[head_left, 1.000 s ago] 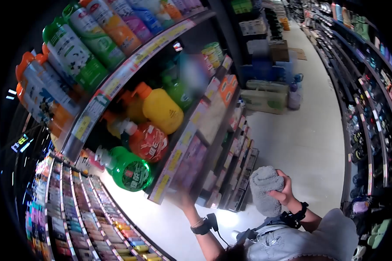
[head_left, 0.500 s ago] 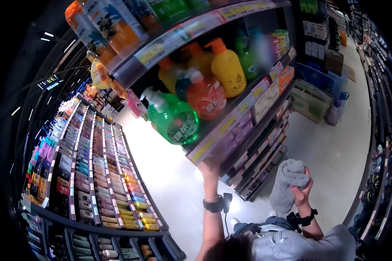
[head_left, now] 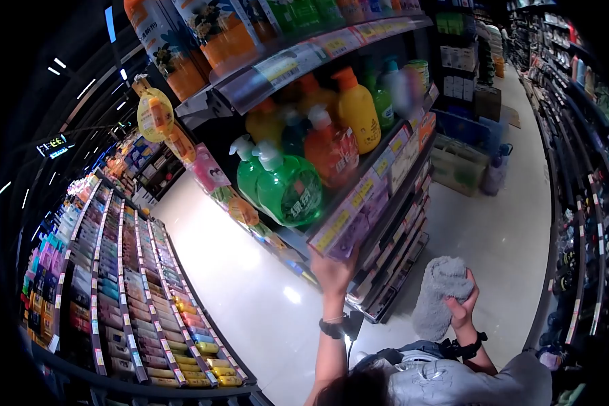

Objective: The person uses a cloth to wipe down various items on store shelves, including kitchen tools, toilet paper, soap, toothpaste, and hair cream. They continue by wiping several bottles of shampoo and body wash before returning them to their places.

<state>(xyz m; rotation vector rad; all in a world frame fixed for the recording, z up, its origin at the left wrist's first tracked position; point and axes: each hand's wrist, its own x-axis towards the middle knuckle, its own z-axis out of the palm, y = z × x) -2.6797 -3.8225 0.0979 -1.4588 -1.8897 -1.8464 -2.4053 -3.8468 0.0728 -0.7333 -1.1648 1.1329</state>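
Note:
A grey fluffy cloth (head_left: 432,306), folded over at its top, is gripped in my right hand (head_left: 462,308), with the thumb pressed across its front. My left hand (head_left: 333,272) reaches up to the front corner of the shelf, right at the purple boxes (head_left: 370,211) and the price strip (head_left: 331,232). Its fingers are blurred and partly hidden there. Just above it stand two green pump bottles (head_left: 292,193), an orange-red pump bottle (head_left: 331,152) and a yellow pump bottle (head_left: 358,111).
Large orange-and-white bottles (head_left: 213,27) fill the shelf above. Hanging packs (head_left: 157,111) line its left end. Another long shelf (head_left: 125,291) of bottles stands at left. A clear storage bin (head_left: 457,166) sits on the aisle floor (head_left: 507,223) at right, before another packed shelf.
The view has shifted, so a second green bottle and the shelf's left end now show. My left hand stays at the shelf corner; my right still holds the cloth.

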